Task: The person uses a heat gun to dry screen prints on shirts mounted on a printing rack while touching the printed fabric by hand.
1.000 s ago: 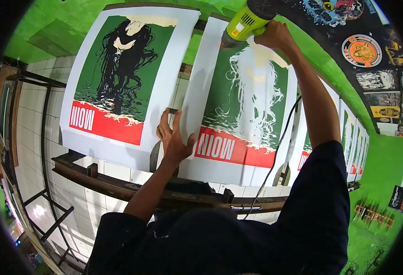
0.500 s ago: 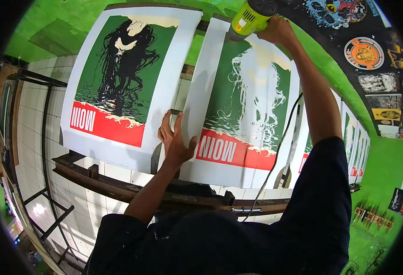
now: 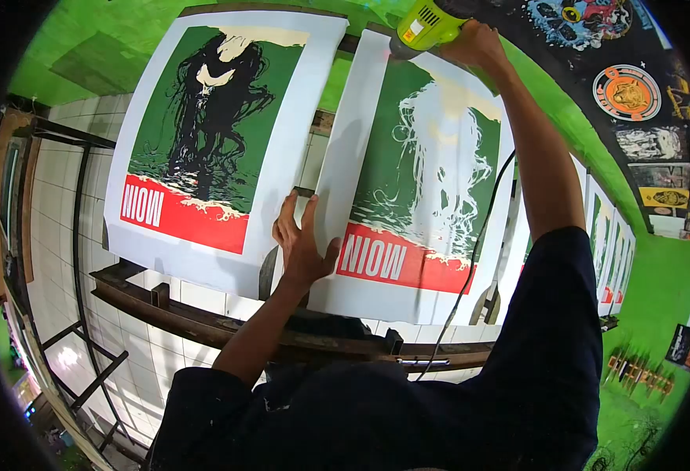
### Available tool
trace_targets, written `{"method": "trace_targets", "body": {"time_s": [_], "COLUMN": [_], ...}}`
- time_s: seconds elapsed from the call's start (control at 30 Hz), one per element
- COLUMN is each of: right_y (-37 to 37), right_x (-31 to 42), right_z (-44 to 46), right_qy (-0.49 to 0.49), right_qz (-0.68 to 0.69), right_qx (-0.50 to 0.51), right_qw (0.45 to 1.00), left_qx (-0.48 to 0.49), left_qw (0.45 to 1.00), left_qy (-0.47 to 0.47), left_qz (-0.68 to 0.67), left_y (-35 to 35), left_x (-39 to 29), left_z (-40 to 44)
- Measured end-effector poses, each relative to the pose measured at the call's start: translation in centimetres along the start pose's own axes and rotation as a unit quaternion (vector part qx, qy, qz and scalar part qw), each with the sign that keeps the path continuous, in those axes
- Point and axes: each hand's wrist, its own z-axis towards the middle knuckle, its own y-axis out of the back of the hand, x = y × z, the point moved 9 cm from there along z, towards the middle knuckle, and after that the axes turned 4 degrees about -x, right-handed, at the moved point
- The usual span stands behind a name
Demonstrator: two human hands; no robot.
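My right hand [image 3: 477,47] is wrapped round the handle of a yellow-green heat gun [image 3: 426,27] at the top. Its dark nozzle points at the upper left part of a printed sheet [image 3: 370,188] with green, red and white areas. At that sheet's left edge is my left hand [image 3: 305,243], fingers apart and pointing up, the thumb by the sheet's edge. The fingertips are at a small dark piece between the two sheets. To the left lies a second sheet [image 3: 282,188], whose print also has a black figure.
A dark metal rail [image 3: 203,322] runs below the sheets. More printed sheets [image 3: 613,251] stand in a row to the right. A black cable [image 3: 470,271] hangs across the right side of the near sheet. Stickers and prints [image 3: 627,93] cover a dark panel at the upper right.
The heat gun in my right hand has moved slightly up and to the right, after a small shift in the camera's view. My left hand has stayed at the sheet's edge.
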Motion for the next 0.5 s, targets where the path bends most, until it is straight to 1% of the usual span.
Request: {"method": "trace_targets", "body": {"time_s": [0.1,0.3,0.4,0.5], "right_y": [-1.2,0.6,0.6,0.1], "right_x": [-0.5,0.3,0.4,0.2], "right_z": [0.8,-0.2,0.2,0.4], "right_qy": [0.006,-0.009,-0.014,0.004], "right_qz": [0.005,-0.013,-0.039,-0.008], "right_qx": [-0.01,-0.018,-0.002,-0.019], "right_qw": [1.0,1.0,0.999,1.0], "left_qx": [0.001,-0.004,-0.002,0.003], "left_qw": [1.0,1.0,1.0,1.0], "left_qy": [0.0,-0.003,-0.003,-0.002], "left_qz": [0.003,0.0,-0.001,0.0], "left_y": [0.2,0.0,0.0,0.1], "left_x": [0.0,0.0,-0.3,-0.2], "left_z": [0.0,0.0,0.1,0.0]}}
